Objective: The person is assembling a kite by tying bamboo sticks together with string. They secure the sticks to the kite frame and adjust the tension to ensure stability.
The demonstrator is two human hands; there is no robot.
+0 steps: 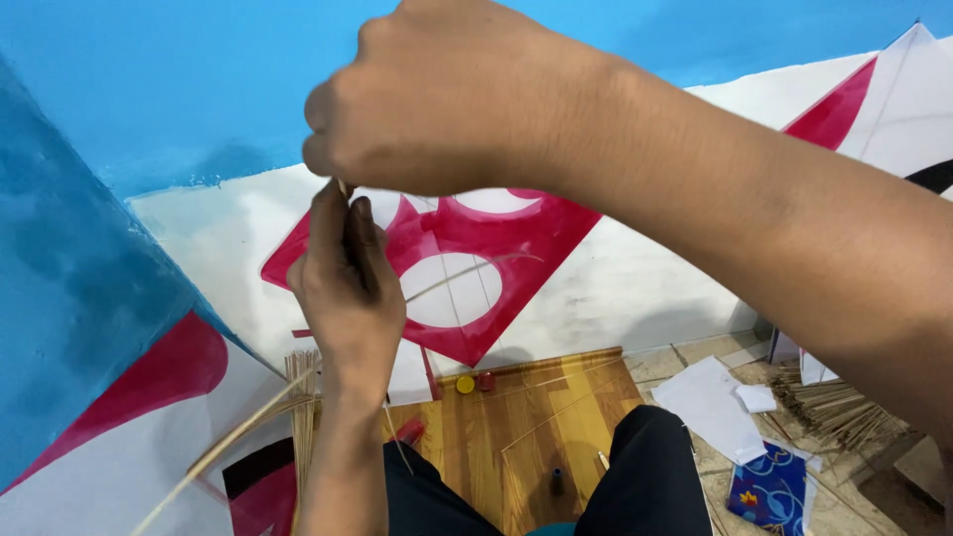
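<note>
My left hand (346, 288) is raised in front of me, fingers closed around a thin bamboo stick (228, 444) that runs down to the lower left. My right hand (447, 99) is above it, fist closed on the stick's upper end near the left fingertips. Behind the hands a red and white diamond kite (467, 268) leans against the wall. My dark-trousered knees (645, 476) show at the bottom.
A wooden board (536, 417) lies on the floor with a yellow cap (465, 384) and a small dark bottle (557, 482). Bundles of sticks (839, 407) lie at right and another stick bundle (303, 417) at left. White paper sheets (710, 402), a blue patterned packet (769, 491), more kites at both sides.
</note>
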